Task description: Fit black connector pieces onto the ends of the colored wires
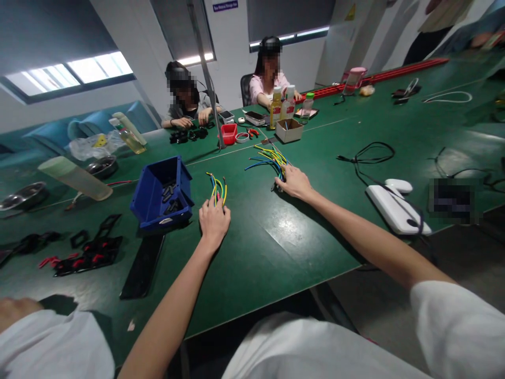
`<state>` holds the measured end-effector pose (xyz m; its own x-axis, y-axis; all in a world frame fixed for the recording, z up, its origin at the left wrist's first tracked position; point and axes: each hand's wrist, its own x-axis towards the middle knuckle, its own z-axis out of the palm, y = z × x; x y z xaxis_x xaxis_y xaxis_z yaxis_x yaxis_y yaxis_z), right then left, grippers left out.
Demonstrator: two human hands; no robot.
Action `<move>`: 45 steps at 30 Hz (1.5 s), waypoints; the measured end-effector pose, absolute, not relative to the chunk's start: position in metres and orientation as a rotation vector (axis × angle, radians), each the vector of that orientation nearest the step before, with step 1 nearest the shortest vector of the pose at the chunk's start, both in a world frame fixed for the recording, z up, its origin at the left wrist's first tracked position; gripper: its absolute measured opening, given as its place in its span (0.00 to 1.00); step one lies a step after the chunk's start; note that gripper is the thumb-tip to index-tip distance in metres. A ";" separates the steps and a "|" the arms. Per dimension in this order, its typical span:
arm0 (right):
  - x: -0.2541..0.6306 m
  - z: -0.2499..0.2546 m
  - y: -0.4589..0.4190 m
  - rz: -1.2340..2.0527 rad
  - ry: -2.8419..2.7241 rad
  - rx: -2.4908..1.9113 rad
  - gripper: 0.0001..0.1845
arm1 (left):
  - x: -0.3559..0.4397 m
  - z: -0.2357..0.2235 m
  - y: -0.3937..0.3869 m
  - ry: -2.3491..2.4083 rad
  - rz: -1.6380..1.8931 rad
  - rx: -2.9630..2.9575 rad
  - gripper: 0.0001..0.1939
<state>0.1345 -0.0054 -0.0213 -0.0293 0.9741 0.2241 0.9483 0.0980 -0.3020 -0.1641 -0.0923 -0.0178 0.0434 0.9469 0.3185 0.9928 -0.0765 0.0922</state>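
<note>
My left hand (214,222) is closed, knuckles up, on a small bunch of short wires (218,185), yellow-green with some blue, whose far ends stick out beyond my fingers. To its right, my right hand (295,182) is closed on a larger bundle of wires (272,155) in yellow-green and blue. The wires fan out on the table to the left of that hand. Small dark ends show under its thumb; the rest of its grip is hidden. A blue bin (158,197) holding black parts stands just left of my left hand.
The green table (252,247) carries a black phone (142,268), a white power bank (396,209), black cables (366,158), a small cardboard box (289,131) and a red tray (229,134). A metal pole (209,79) rises mid-table. Two people sit across; another sleeve (55,345) is at lower left.
</note>
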 end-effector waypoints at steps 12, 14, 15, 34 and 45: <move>0.148 -0.014 -0.008 0.068 -2.030 -1.916 0.38 | -0.166 -0.018 -0.089 -2.050 -0.379 -2.140 0.21; 0.147 -0.013 -0.011 0.036 -2.013 -1.915 0.37 | -0.167 -0.018 -0.090 -2.026 -0.387 -2.147 0.21; 0.145 -0.013 -0.012 0.021 -1.995 -1.925 0.35 | -0.167 -0.017 -0.090 -2.015 -0.393 -2.149 0.21; 0.125 -0.011 -0.021 -0.146 -1.858 -2.109 0.27 | -0.176 -0.029 -0.088 -1.937 -0.596 -2.149 0.19; 0.118 -0.013 -0.042 -0.402 -1.887 -2.188 0.24 | -0.178 -0.030 -0.087 -2.004 -0.580 -2.193 0.20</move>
<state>0.1178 -0.0420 -0.0126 0.1359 0.9276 0.3479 0.9889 -0.1483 0.0089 -0.1778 -0.0872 -0.0302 0.0531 0.9343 0.3525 0.9782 -0.1196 0.1699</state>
